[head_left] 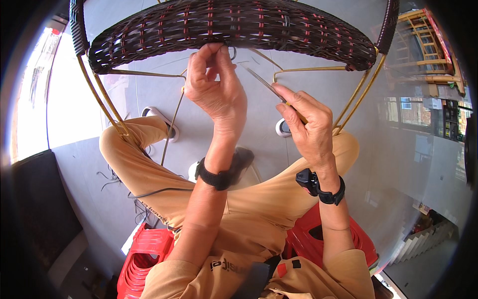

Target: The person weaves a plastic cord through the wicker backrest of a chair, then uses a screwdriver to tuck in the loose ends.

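Observation:
A dark brown woven band with red strands (259,27) arches across the top, on a gold metal frame (97,94). My left hand (215,84) pinches at the band's lower edge, where a short dark strand (234,54) loops down by the fingertips. My right hand (308,124) is closed round the yellow-and-dark handle of a long thin metal tool (264,79), held below the band with its tip pointing up and left toward my left hand.
I sit with legs apart on a red plastic seat (147,241), feet on the grey tiled floor (79,199). Loose strands (112,177) lie at left beside a dark mat (40,194). Wooden furniture (423,40) stands at the upper right.

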Tool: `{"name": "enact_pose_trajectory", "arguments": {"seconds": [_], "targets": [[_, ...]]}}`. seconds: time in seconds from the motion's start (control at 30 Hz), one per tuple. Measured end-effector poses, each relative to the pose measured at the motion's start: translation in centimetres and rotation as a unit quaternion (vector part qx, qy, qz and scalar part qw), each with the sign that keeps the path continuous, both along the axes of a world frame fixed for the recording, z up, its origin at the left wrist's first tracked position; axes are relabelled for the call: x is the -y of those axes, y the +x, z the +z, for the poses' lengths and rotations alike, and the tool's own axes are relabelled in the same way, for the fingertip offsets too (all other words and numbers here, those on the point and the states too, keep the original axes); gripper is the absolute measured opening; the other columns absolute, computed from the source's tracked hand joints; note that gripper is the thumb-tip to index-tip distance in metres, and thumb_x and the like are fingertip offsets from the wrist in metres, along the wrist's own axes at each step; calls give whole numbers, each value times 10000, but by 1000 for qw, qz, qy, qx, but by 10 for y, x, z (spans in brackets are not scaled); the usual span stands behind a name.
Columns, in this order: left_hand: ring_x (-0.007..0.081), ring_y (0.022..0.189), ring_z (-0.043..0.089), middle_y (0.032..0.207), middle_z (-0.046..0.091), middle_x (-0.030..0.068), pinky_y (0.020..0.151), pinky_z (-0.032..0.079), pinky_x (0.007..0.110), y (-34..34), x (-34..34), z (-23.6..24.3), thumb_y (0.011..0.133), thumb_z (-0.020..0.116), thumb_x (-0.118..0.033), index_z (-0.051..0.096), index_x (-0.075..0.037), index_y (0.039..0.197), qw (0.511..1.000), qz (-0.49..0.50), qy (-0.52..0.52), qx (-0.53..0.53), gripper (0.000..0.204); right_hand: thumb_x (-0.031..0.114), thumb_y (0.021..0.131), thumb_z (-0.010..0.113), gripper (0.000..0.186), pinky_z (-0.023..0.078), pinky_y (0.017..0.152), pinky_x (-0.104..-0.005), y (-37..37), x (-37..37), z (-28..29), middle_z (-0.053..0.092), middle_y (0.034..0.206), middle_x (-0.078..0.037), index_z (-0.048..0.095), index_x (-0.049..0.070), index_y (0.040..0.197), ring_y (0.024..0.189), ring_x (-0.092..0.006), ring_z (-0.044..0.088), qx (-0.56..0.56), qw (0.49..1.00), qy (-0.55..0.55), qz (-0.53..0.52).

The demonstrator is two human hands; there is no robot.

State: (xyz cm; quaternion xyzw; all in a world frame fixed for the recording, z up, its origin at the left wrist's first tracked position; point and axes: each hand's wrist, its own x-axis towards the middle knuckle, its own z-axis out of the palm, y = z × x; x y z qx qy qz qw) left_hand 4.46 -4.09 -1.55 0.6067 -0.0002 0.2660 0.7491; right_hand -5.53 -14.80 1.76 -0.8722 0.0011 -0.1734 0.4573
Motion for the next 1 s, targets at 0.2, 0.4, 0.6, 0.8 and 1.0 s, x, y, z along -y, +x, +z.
{"name": "enact_pose_trajectory", "arguments": {"seconds": [0.2, 0.4, 0.6, 0.8, 1.0], "targets": [[105, 541, 520, 684, 571, 48, 507, 416, 224, 3, 4, -1, 763, 598, 24, 584, 9, 806, 987, 81, 133, 28, 47, -47, 743, 622, 308, 391, 496, -295, 0, -8, -2, 503, 637, -100, 618, 18, 1045, 510, -183, 470, -20, 1000, -3, 13], [82, 620, 570, 731, 618, 37, 586, 458, 196, -4, 0, 7, 790, 609, -13, 586, 33, 832, 996, -33, -65, -46, 67, -13, 789, 593, 268, 365, 499, -259, -5, -14, 5, 470, 632, -68, 613, 7, 1055, 532, -137, 431, -36, 999, -40, 7], [99, 653, 584, 776, 619, 61, 625, 508, 230, -9, -17, 3, 800, 632, -35, 591, 39, 875, 974, -138, -155, -92, 113, -53, 766, 590, 282, 376, 505, -257, -23, -12, -7, 472, 631, -68, 613, 8, 1041, 534, -141, 440, -48, 998, 4, -40], [129, 732, 616, 838, 642, 79, 681, 529, 258, -10, -28, 4, 825, 642, -104, 604, 0, 931, 931, -223, -251, -144, 153, -33, 790, 580, 262, 406, 550, -237, -36, -23, -14, 535, 682, -64, 609, 1, 1047, 588, -133, 481, -65, 994, 47, -69], [114, 648, 580, 793, 634, 82, 620, 516, 249, -9, -27, 8, 805, 658, -142, 621, 34, 897, 905, -248, -306, -159, 202, -15, 802, 571, 258, 429, 582, -238, -43, -29, -13, 571, 727, -69, 604, -10, 1058, 629, -125, 513, -106, 988, 73, -82]]}}
